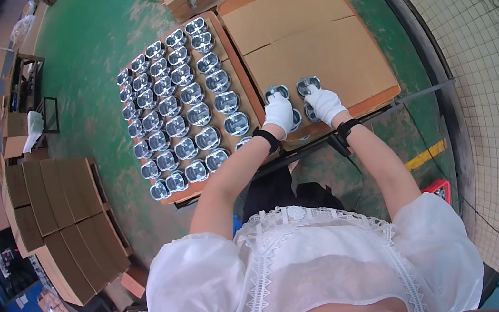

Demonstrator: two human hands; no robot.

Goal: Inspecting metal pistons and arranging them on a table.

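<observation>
Both my hands wear white gloves and reach over the near edge of the cardboard-covered table. My left hand [281, 114] is closed on a silver engine piston [276, 91], its fingers reaching into the hollow. Beside it, my right hand [325, 105] grips another piston [308, 83] in the same way. Two more pistons show partly between and below the hands, one of them the near piston [296, 118]. To the left, many pistons, such as the single piston [226, 102], stand in rows on a second board [237, 60], hollow sides up.
The cardboard sheet [302, 36] with an orange border lies to the right of the rows. Stacked cartons [65, 205] stand at the left, and small boxes [176, 1] lie beyond the tables. A metal rail [416, 93] and tiled wall [473, 42] are at the right.
</observation>
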